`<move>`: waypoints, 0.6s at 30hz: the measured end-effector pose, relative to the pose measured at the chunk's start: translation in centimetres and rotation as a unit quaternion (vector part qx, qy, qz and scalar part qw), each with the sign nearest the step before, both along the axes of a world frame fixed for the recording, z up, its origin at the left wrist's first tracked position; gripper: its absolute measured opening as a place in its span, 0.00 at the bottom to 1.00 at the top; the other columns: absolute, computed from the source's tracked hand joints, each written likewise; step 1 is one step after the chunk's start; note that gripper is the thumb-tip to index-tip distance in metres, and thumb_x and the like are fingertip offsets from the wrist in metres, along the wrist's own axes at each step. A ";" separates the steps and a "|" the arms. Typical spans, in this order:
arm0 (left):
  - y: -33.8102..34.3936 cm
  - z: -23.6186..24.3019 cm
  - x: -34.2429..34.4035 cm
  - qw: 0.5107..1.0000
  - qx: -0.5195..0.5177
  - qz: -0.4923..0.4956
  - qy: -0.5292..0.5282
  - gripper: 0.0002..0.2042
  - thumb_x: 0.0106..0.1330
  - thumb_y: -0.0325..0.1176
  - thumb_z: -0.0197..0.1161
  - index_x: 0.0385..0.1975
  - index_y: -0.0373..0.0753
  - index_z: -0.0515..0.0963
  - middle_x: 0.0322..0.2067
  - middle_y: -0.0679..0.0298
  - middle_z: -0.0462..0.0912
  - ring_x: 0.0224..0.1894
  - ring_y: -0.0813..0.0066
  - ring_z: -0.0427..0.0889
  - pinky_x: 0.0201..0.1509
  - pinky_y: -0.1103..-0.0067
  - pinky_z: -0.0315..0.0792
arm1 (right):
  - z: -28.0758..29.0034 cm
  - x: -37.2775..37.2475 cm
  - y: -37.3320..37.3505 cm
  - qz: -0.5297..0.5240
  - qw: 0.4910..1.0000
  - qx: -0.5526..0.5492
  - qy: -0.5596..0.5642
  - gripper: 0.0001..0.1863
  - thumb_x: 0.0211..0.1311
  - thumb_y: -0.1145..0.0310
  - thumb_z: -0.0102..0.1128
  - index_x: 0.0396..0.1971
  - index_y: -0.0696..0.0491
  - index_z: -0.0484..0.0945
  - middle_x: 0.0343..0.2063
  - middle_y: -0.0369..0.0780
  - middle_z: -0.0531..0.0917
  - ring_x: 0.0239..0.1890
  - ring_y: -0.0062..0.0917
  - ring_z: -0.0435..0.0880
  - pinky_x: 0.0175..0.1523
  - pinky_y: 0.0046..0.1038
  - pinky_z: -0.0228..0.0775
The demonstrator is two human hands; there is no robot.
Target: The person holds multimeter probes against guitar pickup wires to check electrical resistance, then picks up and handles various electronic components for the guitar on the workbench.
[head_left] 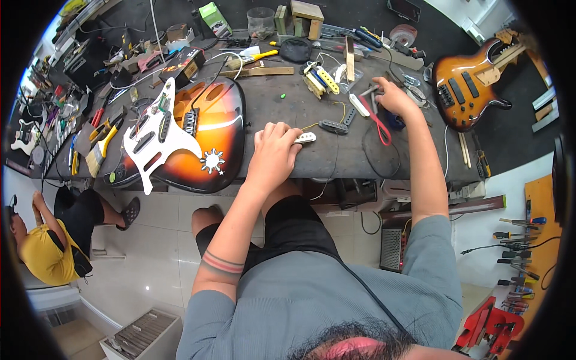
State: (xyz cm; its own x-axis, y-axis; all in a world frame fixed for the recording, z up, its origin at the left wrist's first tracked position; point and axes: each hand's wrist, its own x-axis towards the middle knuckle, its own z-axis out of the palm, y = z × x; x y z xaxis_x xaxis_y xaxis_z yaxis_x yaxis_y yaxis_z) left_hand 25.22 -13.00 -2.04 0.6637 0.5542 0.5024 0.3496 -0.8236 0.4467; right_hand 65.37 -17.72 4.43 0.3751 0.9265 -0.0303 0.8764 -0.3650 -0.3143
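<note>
Pinched white guitar pickup (306,137) in left hand (273,150) at near side of dark bench (270,103), held curled right hand (396,99) near second white pickup (359,105), could not tell whether grasping anything.

A green box (214,18) sits at the back; a paintbrush (105,143) lies toward the left; screwdrivers (538,221) line a wooden board (543,195) at right; a person in yellow (48,255) is far left.

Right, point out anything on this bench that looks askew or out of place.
The white pickguard lies askew, partly off the sunburst guitar body on the left, rather than aligned with its outline. Nothing odd shows on the white single-coil pickup in the left hand.
</note>
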 end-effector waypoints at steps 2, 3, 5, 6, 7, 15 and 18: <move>0.0 -0.3 0.1 1.000 -0.002 0.000 -0.003 0.13 0.68 0.31 0.69 0.51 0.41 0.82 0.45 0.62 0.80 0.54 0.59 0.77 0.63 0.62 0.68 | 0.4 -1.3 0.7 -0.070 0.978 0.031 -0.194 0.27 0.69 0.71 0.57 0.68 0.49 0.75 0.60 0.52 0.82 0.64 0.47 0.83 0.67 0.47 0.76; -0.1 -0.4 0.0 1.000 -0.001 0.001 -0.004 0.13 0.68 0.31 0.69 0.51 0.41 0.82 0.45 0.62 0.80 0.54 0.59 0.77 0.63 0.62 0.68 | 0.7 -2.7 1.8 -0.075 0.973 0.080 -0.203 0.24 0.69 0.70 0.58 0.65 0.49 0.77 0.58 0.50 0.83 0.62 0.47 0.84 0.64 0.49 0.78; -0.3 -0.6 -0.2 1.000 -0.003 0.023 -0.017 0.13 0.68 0.31 0.69 0.51 0.41 0.82 0.45 0.61 0.79 0.54 0.58 0.77 0.62 0.63 0.68 | 0.8 -6.5 3.8 0.002 0.980 0.155 -0.122 0.22 0.71 0.65 0.60 0.62 0.50 0.79 0.58 0.47 0.84 0.60 0.45 0.85 0.65 0.47 0.78; -0.4 -0.7 -0.4 1.000 -0.002 0.026 -0.017 0.13 0.68 0.31 0.69 0.51 0.41 0.82 0.45 0.61 0.79 0.54 0.58 0.77 0.62 0.63 0.68 | 1.3 -9.2 5.2 0.005 0.990 0.124 -0.061 0.24 0.71 0.57 0.63 0.63 0.50 0.79 0.59 0.46 0.83 0.62 0.43 0.84 0.66 0.45 0.77; -0.5 -0.6 -0.2 0.999 -0.016 0.024 -0.041 0.13 0.68 0.30 0.69 0.51 0.41 0.81 0.46 0.60 0.79 0.54 0.57 0.77 0.61 0.63 0.69 | 0.4 -9.9 6.4 0.019 0.988 0.124 -0.087 0.29 0.71 0.49 0.64 0.64 0.51 0.77 0.60 0.48 0.83 0.63 0.44 0.83 0.67 0.46 0.76; 0.6 -0.7 -1.4 0.963 -0.125 0.024 -0.236 0.11 0.71 0.25 0.65 0.51 0.34 0.77 0.46 0.54 0.79 0.51 0.51 0.79 0.59 0.63 0.72 | 1.1 -14.5 12.0 0.051 0.958 -0.057 -0.276 0.43 0.54 0.38 0.78 0.62 0.53 0.78 0.56 0.46 0.88 0.65 0.44 0.81 0.69 0.45 0.68; 0.2 -0.4 -1.8 0.934 -0.173 0.034 -0.310 0.10 0.73 0.25 0.64 0.51 0.34 0.77 0.46 0.54 0.79 0.50 0.54 0.79 0.58 0.66 0.73 | 0.9 -14.1 12.4 0.066 0.953 -0.072 -0.285 0.46 0.49 0.36 0.79 0.61 0.54 0.78 0.53 0.50 0.89 0.62 0.46 0.84 0.68 0.47 0.70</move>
State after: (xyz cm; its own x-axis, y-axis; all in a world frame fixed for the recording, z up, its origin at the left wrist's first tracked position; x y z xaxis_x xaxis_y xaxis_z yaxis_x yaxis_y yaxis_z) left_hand 23.38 -12.78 -2.42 0.2617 0.7844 0.5623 -0.0196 -0.5782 0.8157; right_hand 51.28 -5.37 5.38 0.2480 0.9687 0.0136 0.9311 -0.2423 0.2727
